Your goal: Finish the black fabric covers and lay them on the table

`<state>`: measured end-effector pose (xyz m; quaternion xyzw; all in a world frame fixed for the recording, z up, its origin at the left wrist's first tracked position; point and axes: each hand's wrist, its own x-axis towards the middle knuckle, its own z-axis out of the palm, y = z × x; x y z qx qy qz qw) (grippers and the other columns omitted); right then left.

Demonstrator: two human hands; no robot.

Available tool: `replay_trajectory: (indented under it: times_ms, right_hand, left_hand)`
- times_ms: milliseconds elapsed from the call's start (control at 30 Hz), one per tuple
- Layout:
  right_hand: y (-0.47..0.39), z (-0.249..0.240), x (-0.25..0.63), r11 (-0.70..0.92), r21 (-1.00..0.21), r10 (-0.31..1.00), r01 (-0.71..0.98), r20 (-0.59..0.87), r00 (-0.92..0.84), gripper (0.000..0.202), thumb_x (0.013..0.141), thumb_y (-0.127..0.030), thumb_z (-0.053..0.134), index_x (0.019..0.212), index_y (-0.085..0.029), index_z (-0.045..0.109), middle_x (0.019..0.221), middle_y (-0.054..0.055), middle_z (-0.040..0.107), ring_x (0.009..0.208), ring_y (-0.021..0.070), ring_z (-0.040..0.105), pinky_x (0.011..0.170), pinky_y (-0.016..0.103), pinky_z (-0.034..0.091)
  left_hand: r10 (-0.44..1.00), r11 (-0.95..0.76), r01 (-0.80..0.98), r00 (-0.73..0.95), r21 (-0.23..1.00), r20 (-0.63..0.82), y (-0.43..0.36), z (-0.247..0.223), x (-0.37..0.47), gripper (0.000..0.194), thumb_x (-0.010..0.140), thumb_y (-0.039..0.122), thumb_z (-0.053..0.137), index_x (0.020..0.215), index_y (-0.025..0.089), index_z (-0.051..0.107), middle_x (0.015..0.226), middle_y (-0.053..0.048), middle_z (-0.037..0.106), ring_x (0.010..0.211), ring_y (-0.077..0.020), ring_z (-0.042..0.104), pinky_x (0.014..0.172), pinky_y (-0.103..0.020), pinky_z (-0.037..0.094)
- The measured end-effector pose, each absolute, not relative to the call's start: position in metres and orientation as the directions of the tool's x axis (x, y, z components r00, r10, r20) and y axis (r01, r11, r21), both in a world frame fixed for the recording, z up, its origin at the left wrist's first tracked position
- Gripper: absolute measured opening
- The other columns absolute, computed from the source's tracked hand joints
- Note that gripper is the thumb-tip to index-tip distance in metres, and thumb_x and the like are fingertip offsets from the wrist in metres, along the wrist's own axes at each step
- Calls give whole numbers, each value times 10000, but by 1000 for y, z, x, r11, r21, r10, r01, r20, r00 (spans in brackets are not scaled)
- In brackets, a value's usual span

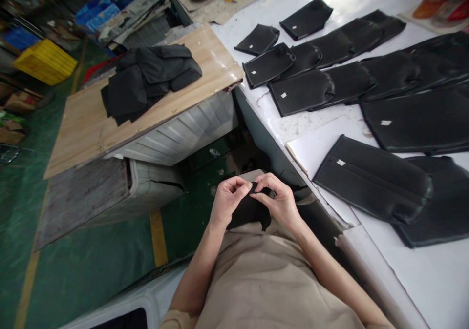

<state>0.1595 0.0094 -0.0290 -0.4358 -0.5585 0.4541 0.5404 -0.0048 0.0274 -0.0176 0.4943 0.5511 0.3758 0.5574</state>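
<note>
1. The white desk (421, 275) is the landmark; sides are as the wearer sees them.
2. Just left of the desk's long edge, the left hand (229, 199) pinches a black piece (247, 215) between thumb and fingers.
3. The right hand (276, 198), between the left hand and the desk, also pinches the piece, thumb against fingertips; the two hands nearly meet at its upper edge.
4. The black piece is thus left of the desk, off its top, hanging below the hands in front of the wearer's beige clothing (264, 280). Its full shape is hidden.
5. On the desk, near its left edge, a black cover (373, 177) with a small white label lies partly over another black cover (447, 207).
6. Farther back on the desk, more black covers (300, 92) lie overlapping in rows, several with white labels.
7. Left of the desk, a wooden board (216, 55) reaches up to its edge and carries a loose heap of black fabric (150, 77).
8. Well left of the desk, a yellow crate (46, 63) stands beyond the board, by the green floor (120, 260).
</note>
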Motion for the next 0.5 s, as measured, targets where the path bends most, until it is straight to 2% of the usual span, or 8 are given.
replay_trajectory:
  times_ms: [333,500]
  right_hand:
    - [9,-27,161,192,-981,979,-10,192,-67,120,830,-193,761,784,-226,655,950,31,639,908,198,627,828,327,480]
    - [9,-28,163,140,-990,986,-29,142,-84,119,828,-246,773,813,-227,656,950,27,648,930,202,625,857,332,477]
  left_hand:
    - [957,247,167,112,955,-267,28,-15,-3,197,812,323,682,715,152,689,617,27,562,561,-82,437,532,-199,331]
    - [964,232,202,82,952,-252,27,-16,-2,187,812,323,659,724,160,682,604,32,549,547,-85,431,518,-199,327]
